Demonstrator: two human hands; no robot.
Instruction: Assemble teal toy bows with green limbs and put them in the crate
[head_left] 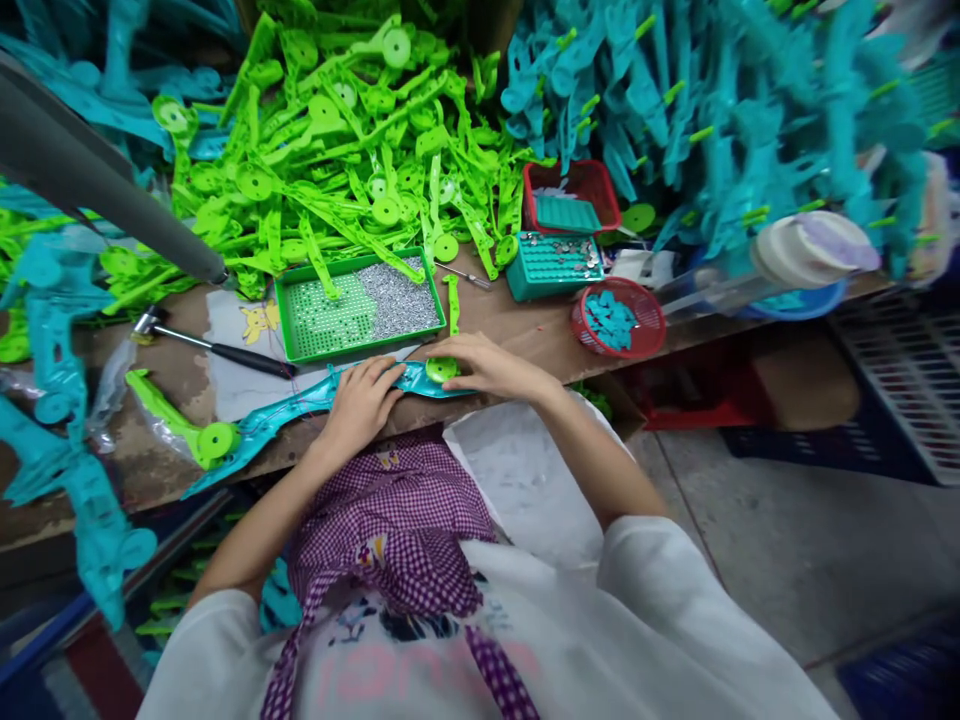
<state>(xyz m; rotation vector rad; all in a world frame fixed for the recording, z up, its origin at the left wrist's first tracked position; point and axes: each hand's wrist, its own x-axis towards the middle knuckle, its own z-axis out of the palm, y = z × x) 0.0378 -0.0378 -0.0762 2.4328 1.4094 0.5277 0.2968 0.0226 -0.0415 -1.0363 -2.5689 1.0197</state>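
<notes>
A long turquoise plastic part [300,400] lies along the front edge of the bench. My left hand [364,400] is closed over its middle, fingers curled onto the top face. My right hand [491,365] grips a lime-green plastic piece with a round end [442,369] against the right end of the turquoise part, thumb on the near side and fingers over the far side. Another green piece with a disc end [217,443] is at the left end of the turquoise part. A black-handled hammer [247,358] lies beyond my left hand.
Behind my hands stands a green tray [360,345] of small metal pieces, near a screwdriver [463,275]. To the right are a teal basket [544,285], a red basket [585,335] and a red bin [529,195]. Green parts [322,120] are heaped behind; a grey pole [105,165] slants in.
</notes>
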